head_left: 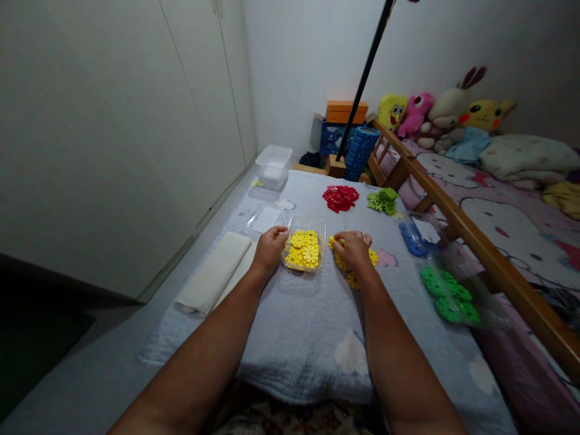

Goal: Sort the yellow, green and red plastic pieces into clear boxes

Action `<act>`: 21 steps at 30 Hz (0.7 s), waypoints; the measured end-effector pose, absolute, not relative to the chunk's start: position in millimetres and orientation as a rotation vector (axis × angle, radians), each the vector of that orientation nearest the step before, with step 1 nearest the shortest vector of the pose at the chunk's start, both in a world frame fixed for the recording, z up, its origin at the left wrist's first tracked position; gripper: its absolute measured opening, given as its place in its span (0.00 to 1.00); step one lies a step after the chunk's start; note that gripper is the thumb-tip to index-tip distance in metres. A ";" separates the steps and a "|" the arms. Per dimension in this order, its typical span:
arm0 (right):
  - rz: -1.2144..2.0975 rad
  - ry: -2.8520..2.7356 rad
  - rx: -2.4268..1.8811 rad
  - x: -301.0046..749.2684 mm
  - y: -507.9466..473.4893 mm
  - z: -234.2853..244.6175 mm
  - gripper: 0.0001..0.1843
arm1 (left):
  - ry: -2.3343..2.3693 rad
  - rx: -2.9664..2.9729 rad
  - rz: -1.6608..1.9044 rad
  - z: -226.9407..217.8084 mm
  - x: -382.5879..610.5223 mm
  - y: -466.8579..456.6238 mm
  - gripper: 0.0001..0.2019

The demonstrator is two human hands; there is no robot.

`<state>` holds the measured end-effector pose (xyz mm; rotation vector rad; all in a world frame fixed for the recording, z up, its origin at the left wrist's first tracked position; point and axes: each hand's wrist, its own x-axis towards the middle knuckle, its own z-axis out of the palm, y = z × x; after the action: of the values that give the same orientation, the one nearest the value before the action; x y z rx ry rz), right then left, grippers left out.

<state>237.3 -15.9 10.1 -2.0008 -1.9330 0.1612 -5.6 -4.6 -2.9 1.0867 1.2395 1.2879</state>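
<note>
Left hand with fingers curled tight on the left rim of the clear tray; right hand bunched over the loose yellow pieces just right of it, probably pinching some; tray flat mid-blanket, long side near-to-far; red pile and light green pile farther back.
</note>
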 end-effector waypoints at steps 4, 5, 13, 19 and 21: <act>0.084 -1.875 -1.933 237.0 -16.4 13.0 0.10 | 1.237 1.089 1.286 -4.6 -5.8 -3.7 0.19; 0.049 -1.849 -1.910 236.5 -16.7 14.6 0.10 | 1.234 1.084 1.287 -4.7 -5.8 -3.6 0.19; -0.058 -1.817 -1.581 213.5 -25.2 28.3 0.10 | 1.223 1.076 1.298 -2.9 -5.3 -4.4 0.18; -0.053 -1.929 -1.546 194.1 -26.6 24.1 0.08 | 1.227 1.103 1.282 -0.8 -6.2 -6.0 0.18; -0.074 -1.922 -1.561 191.5 -25.2 20.0 0.07 | 1.228 1.104 1.285 -0.8 -6.5 -6.1 0.18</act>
<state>191.5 -25.2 20.0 -1.5610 -1.9223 -0.0743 -6.5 -6.1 -0.8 1.1035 1.2281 1.2849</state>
